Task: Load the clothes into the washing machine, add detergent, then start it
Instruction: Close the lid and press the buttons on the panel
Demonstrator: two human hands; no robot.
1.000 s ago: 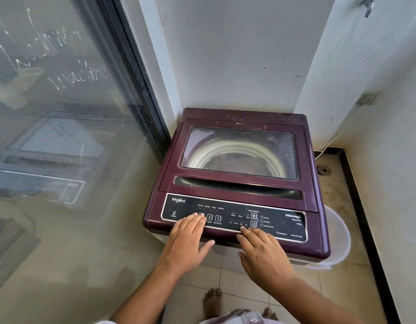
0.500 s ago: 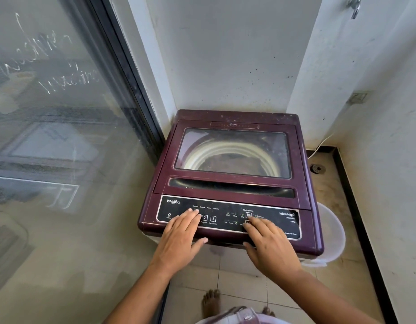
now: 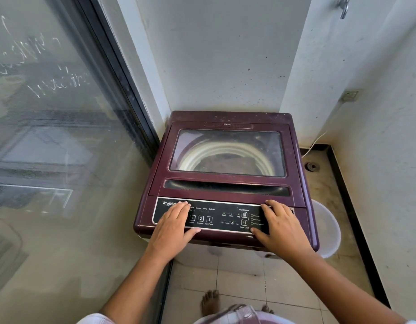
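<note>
A maroon top-loading washing machine (image 3: 225, 118) stands in the corner with its glass lid (image 3: 228, 152) down; the drum's pale rim and something dark show through it. Along the machine's front runs a black control panel (image 3: 225, 218) with numbered buttons. My left hand (image 3: 173, 226) lies flat on the panel's left end, fingers together, thumb at the front edge. My right hand (image 3: 278, 226) lies flat on the panel's right end, covering that part. Neither hand holds anything. No detergent is in view.
A large glass sliding door (image 3: 50, 148) fills the left side. White walls close in behind and to the right. A white bucket (image 3: 328, 228) sits on the tiled floor right of the machine, near a floor drain (image 3: 311, 166). My bare feet (image 3: 209, 302) show below.
Both hands slid outward along the panel: the left off the numbered buttons toward the left end, the right from the middle to the right end. The middle buttons are now uncovered.
</note>
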